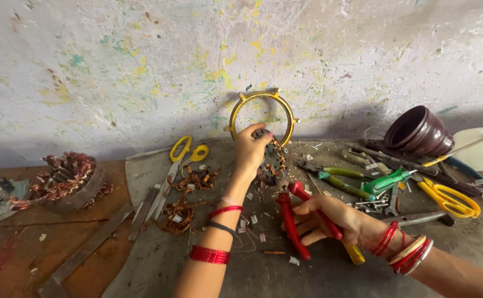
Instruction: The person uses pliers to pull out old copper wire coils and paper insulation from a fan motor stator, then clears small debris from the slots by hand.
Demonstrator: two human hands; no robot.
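Against wall, yellow ring frame [261, 117]; upright

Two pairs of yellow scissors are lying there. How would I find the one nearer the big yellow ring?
Start at the yellow metal ring leaning on the paint-flecked wall. Look down and left, past the left hand, to the yellow-handled scissors on the grey mat. Their blades point down-left beside tangled copper wire; the other scissors lie far right.

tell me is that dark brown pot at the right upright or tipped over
Tipped over: the dark brown pot lies on its side, its open mouth facing left.
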